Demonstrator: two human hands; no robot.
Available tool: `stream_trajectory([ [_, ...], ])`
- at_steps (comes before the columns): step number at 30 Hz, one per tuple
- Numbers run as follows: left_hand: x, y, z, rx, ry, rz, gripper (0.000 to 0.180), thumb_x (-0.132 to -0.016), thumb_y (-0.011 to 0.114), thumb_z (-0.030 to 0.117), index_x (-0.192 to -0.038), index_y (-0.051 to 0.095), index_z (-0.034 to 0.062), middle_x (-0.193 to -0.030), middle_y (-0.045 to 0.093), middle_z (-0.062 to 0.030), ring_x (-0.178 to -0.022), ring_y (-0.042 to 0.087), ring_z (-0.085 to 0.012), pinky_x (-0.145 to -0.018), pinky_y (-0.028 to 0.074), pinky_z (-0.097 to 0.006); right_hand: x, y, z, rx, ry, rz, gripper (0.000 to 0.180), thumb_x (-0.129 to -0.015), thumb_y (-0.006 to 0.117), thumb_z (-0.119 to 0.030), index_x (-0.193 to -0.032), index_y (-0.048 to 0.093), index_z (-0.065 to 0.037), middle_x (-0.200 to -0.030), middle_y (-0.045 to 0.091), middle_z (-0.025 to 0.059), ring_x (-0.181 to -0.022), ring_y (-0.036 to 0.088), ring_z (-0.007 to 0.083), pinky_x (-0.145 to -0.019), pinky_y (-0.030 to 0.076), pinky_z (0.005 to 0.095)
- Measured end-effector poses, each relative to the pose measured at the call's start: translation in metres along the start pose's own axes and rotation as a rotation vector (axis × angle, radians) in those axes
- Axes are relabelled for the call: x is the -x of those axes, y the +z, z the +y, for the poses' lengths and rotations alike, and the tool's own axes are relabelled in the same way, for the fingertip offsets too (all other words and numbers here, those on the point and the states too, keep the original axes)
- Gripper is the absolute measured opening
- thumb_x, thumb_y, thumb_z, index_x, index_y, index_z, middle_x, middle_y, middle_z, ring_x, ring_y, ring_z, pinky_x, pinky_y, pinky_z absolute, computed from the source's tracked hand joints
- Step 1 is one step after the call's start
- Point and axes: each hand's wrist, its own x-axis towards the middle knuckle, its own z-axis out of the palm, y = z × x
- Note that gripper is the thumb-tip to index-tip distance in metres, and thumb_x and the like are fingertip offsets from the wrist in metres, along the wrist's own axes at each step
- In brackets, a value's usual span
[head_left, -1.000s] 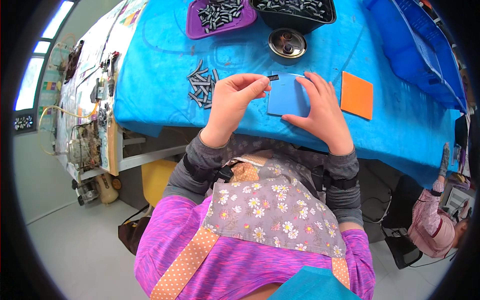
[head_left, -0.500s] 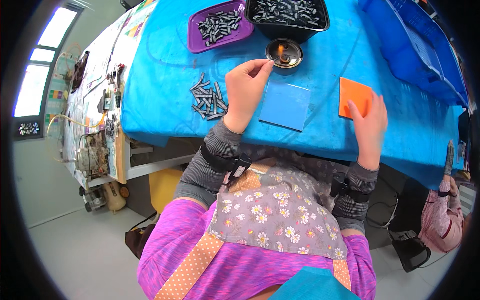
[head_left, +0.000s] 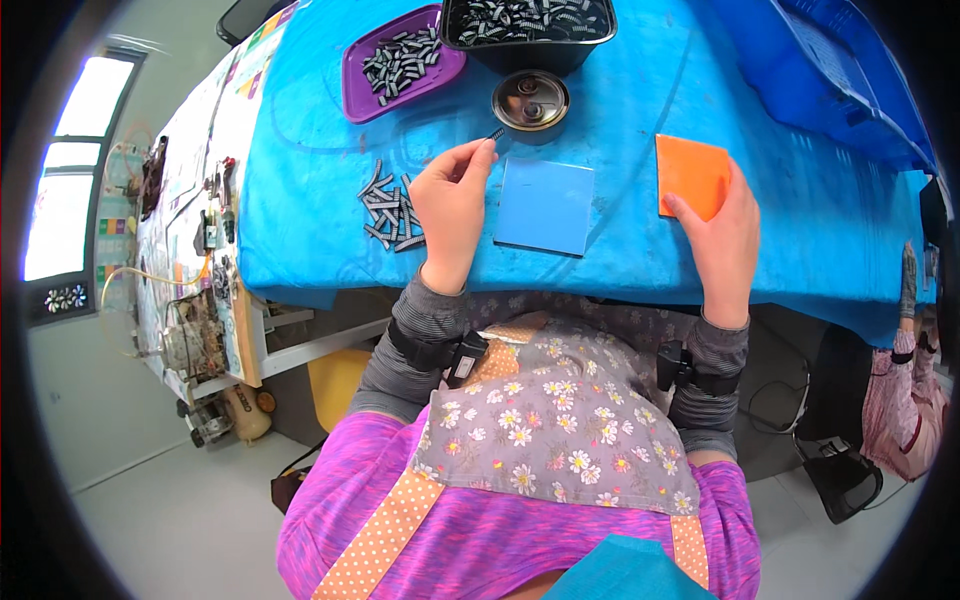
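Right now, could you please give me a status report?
Left hand pinching dark strip near round tin. Right hand spread at orange square, grip unclear. Blue square between hands, uncovered.

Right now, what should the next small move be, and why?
Probably the right hand should raise the orange square slightly: its thumb sits by the square's lower left corner and its fingers by the right edge, so a grip looks ready. Meanwhile the left hand can keep pinching the strip near the tin.
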Motion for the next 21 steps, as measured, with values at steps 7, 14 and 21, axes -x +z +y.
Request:
stream_trajectory([
  [7,-0.006,0.012,0.000,0.135,-0.039,-0.025,0.019,-0.086,0.067,0.013,-0.094,0.068,-0.0045,-0.080,0.068,-0.0057,-0.070,0.058,-0.0063,-0.064,0.045,-0.018,0.000,0.001,0.001,-0.034,-0.024,-0.012,0.079,-0.069,0.078,-0.036,-0.129,0.044,0.001,-0.119,0.055,0.0199,-0.113,0.050,0.0341,-0.095,0.040,0.0420],
  [14,-0.010,0.018,-0.005,0.201,-0.091,-0.030,0.020,-0.086,0.067,0.015,-0.095,0.068,-0.0033,-0.081,0.068,-0.0058,-0.070,0.058,-0.0069,-0.064,0.045,-0.019,-0.002,0.001,-0.011,-0.090,0.012,-0.062,0.082,-0.067,0.079,-0.039,-0.129,0.043,0.001,-0.121,0.054,0.0218,-0.114,0.049,0.0349,-0.095,0.040,0.0430],
  [21,-0.011,0.021,-0.003,0.232,-0.113,-0.036,0.020,-0.086,0.068,0.015,-0.095,0.068,-0.0029,-0.083,0.068,-0.0057,-0.070,0.058,-0.0071,-0.065,0.046,-0.019,-0.001,0.015,-0.011,0.103,-0.103,0.021,0.090,-0.065,0.079,-0.045,-0.132,0.039,0.000,-0.122,0.051,0.0220,-0.115,0.047,0.0359,-0.096,0.039,0.0462],
])
